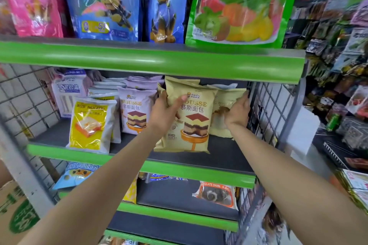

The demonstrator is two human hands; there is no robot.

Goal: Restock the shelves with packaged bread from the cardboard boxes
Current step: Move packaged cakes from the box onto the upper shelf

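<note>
My left hand (165,111) grips the upper left edge of a tan mousse bread pack (191,123) that stands upright on the middle shelf (225,157). My right hand (237,112) reaches behind it and holds a cream bread pack (225,95) close to the wire side panel (264,109). To the left stand a lilac mousse bread pack (135,111), a yellow bread pack (90,125) and a white-purple pack (66,91). A cardboard box (14,213) shows at the bottom left corner.
The green shelf lip (151,59) overhangs just above my hands. Large snack bags (103,2) fill the top shelf. On the lower shelf lie a chocolate swirl pack (217,195) and a blue pack (77,173). A crowded goods rack (338,65) stands to the right.
</note>
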